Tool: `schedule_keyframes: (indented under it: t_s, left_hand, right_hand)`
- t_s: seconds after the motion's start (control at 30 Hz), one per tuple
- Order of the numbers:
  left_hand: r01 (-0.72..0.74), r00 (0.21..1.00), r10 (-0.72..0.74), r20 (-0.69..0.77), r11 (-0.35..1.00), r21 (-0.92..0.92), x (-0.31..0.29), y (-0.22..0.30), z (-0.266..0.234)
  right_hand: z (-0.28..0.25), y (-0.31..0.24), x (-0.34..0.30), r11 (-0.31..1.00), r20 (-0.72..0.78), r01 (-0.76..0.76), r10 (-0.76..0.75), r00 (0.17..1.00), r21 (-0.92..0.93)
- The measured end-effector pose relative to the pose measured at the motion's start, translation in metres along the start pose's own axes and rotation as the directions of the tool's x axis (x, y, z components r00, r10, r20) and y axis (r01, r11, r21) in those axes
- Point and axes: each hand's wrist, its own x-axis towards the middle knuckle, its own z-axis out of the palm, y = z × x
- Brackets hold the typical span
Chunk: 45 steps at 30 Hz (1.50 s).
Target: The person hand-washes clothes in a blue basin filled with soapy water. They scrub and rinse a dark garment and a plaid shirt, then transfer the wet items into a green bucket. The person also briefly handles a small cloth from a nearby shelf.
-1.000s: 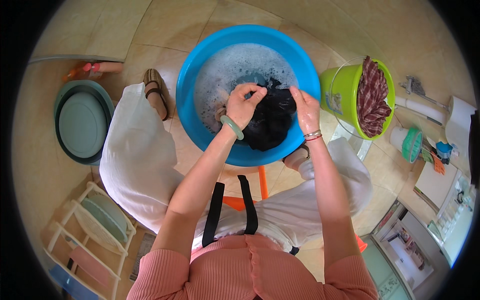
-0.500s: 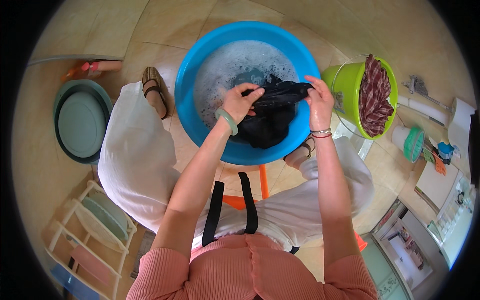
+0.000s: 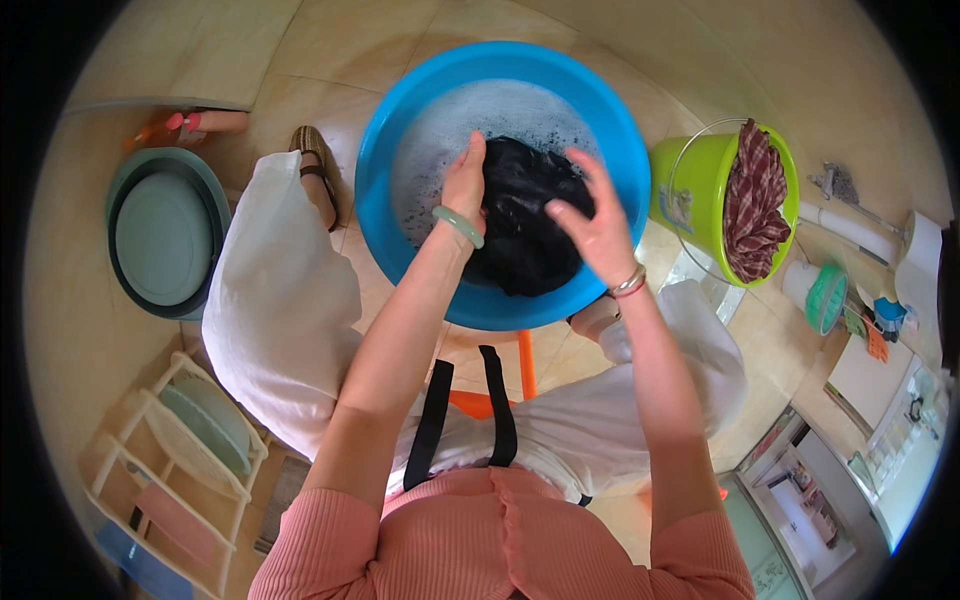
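Observation:
A wet black cloth garment (image 3: 525, 225) lies bunched in the blue basin (image 3: 500, 315), in sudsy water (image 3: 430, 130). At the cloth's left edge is my left hand (image 3: 466, 190), a green bangle at its wrist. Its fingers are stretched out along the fabric and not wrapped round it. My right hand (image 3: 598, 225) hovers at the cloth's right side with thumb and fingers spread, slightly blurred, nothing in its grasp. Both palms face inward, with the cloth between them.
A lime green bucket (image 3: 690, 180) with maroon plaid cloth (image 3: 755, 205) stands right of the basin. Grey-green washbasins (image 3: 165, 240) lean at the left, above a cream rack (image 3: 130, 440). A white pipe (image 3: 845, 220) and a toilet-brush-like green item (image 3: 825, 295) are farther right.
Both hands have let go of the stretched black cloth, which has dropped into a heap in the basin. My left hand has straightened; my right has moved slightly left and down, fingers spread.

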Motion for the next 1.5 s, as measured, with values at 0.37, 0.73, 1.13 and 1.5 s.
schedule_keyframes:
  t_s: [0.37,0.73,1.13,1.5]
  left_hand:
    - [0.121,0.988,-0.104,-0.116,0.981,0.152,-0.032,-0.085,-0.003]
    - [0.185,0.982,-0.179,-0.055,0.974,0.128,-0.032,-0.098,-0.014]
    - [0.132,0.979,-0.131,-0.155,0.991,-0.006,-0.038,-0.105,-0.007]
    - [0.032,0.99,0.017,0.139,0.94,-0.339,-0.016,-0.09,-0.053]
  right_hand:
    - [0.054,0.079,-0.003,0.868,-0.151,-0.307,0.269,0.951,-0.39]
    - [0.04,0.099,-0.005,0.809,-0.059,-0.188,0.187,0.981,-0.557]
    - [0.048,0.095,-0.016,0.824,0.02,-0.065,0.091,0.996,-0.563]
    - [0.09,0.006,-0.027,0.95,-0.007,0.143,-0.151,0.989,-0.278]
